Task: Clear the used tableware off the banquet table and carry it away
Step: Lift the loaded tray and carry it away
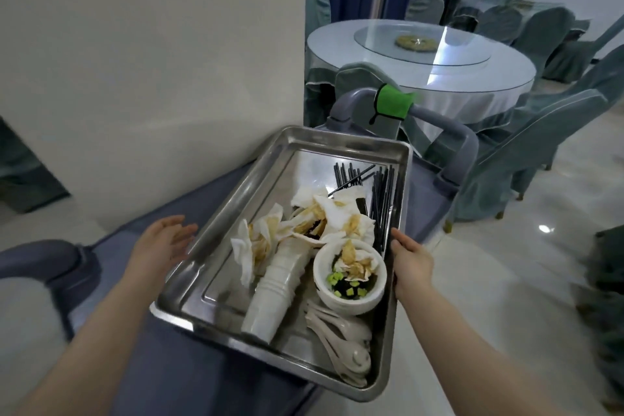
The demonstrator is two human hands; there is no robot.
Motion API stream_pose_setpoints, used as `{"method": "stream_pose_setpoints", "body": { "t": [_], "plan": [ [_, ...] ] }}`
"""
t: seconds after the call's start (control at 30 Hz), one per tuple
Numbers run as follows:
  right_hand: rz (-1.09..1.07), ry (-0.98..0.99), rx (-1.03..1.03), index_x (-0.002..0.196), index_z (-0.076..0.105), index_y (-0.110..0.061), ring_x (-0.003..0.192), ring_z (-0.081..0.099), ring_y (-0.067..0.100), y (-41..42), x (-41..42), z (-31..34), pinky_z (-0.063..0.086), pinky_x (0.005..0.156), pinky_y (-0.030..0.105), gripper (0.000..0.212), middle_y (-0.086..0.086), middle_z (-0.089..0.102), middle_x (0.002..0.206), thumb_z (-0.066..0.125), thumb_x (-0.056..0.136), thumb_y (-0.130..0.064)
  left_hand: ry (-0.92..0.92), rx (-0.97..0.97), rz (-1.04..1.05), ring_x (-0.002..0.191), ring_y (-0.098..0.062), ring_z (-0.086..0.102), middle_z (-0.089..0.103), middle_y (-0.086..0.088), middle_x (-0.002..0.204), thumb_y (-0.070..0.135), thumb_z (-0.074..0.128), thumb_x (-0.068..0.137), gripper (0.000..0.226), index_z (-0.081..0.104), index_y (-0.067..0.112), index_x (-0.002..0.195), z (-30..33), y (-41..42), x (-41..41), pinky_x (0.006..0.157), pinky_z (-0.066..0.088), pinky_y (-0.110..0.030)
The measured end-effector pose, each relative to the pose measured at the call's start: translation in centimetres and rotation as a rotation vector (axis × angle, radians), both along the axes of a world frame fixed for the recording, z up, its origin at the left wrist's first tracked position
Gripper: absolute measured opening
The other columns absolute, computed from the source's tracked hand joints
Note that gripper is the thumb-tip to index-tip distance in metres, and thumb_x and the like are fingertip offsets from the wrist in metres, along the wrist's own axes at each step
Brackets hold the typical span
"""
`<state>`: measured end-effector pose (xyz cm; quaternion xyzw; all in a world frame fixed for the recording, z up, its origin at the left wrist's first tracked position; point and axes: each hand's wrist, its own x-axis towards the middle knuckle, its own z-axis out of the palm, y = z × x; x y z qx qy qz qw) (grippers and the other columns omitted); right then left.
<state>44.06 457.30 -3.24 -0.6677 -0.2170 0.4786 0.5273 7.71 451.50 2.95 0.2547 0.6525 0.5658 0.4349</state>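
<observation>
The steel tray [236,199] sat askew on top of the grey service cart [189,209], one near corner jutting out past the cart's edge, and it was loaded. At the tray's middle lay a stack of white paper cups [277,290] on its side, crumpled stained napkins [304,223] heaped just beyond it. Right of the cups stood a white bowl [349,275] with green scraps inside; white spoons [341,341] lay at the tray's near end, black chopsticks [371,189] at its far end. The left hand [162,243] hovered just off the tray's left rim, fingers spread and loose, holding nothing. The right hand [410,255] was at the right rim, fingers wrapped over the edge. Beyond the tray, a green cloth [393,101] hung on the cart's handle.
</observation>
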Motion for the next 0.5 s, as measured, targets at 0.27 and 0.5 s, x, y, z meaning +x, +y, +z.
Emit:
{"method": "stream_pose_setpoints", "body": {
  "t": [0.27,0.5],
  "plan": [
    [0.376,0.176,-0.159,0.112,0.063,-0.025,0.083,0.062,0.030,-2.7,-1.9,3.1,0.056,0.070,0.042,0.040,0.011,0.060,0.096,0.047,0.092,-0.055,-0.032,-0.034,-0.004,0.099,-0.024,0.061,0.068,-0.007,0.104,0.009,0.048,0.095,0.020,0.056,0.015,0.113,-0.9,-6.9,-0.9,0.089,0.043,-0.039],
    [0.575,0.384,-0.255,0.118,0.056,-0.016,0.090,0.063,0.041,-5.2,-4.5,3.4,0.057,0.068,0.043,0.058,0.028,0.060,0.101,0.041,0.090,-0.065,-0.028,-0.009,0.092,0.092,-0.018,0.066,0.072,-0.002,0.099,0.014,0.045,0.097,0.019,0.061,0.022,0.101,-0.7,-12.1,-0.3,0.075,0.048,-0.032]
  ]
}}
